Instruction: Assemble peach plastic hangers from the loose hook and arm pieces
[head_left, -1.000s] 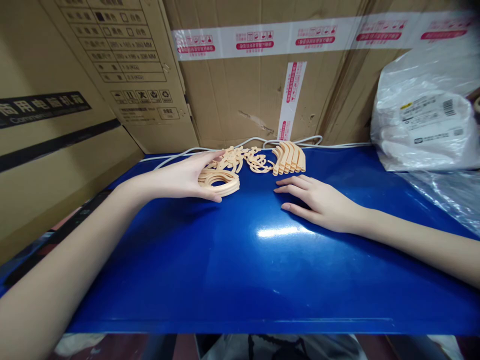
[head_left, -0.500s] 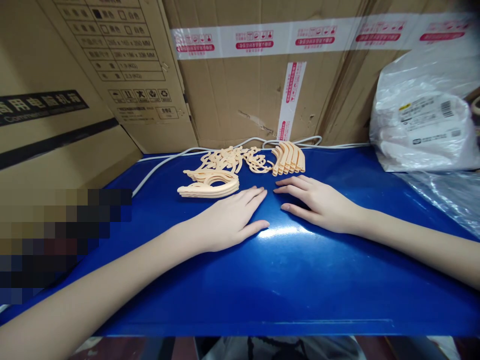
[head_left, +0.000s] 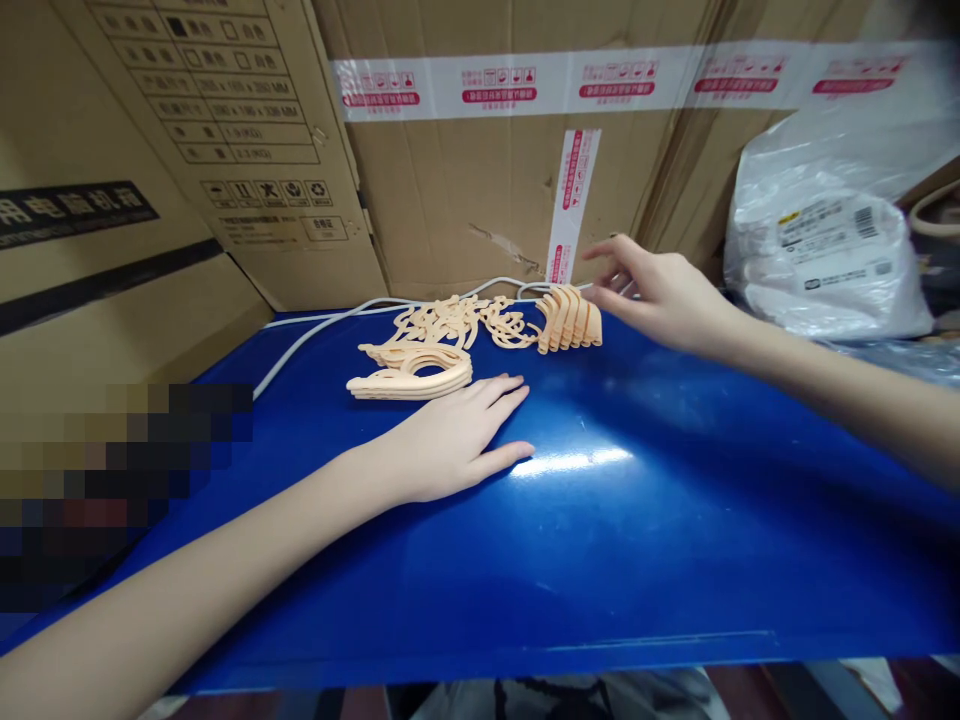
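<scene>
My left hand point(head_left: 457, 435) lies flat on the blue tabletop point(head_left: 570, 560), fingers stretched out and thumb apart, holding nothing. Just beyond it sits a stack of beige curved plastic pieces point(head_left: 411, 372), which look like folded hanger arms. Behind that is a tangle of thin beige hook-like parts point(head_left: 442, 320). My right hand point(head_left: 649, 295) hovers at the right end of a row of beige curved pieces point(head_left: 568, 320). Its fingers are bent and apart, with nothing visible between them. Whether a fingertip touches the row, I cannot tell.
Cardboard boxes point(head_left: 450, 190) wall off the back and left of the table. A white cable point(head_left: 322, 325) runs along the rear edge. At the back right stands a clear plastic bag point(head_left: 832, 250) with white packages inside.
My right hand has lifted off the tabletop and moved up and back to the right end of the row of curved pieces. My left hand has stayed in place.
</scene>
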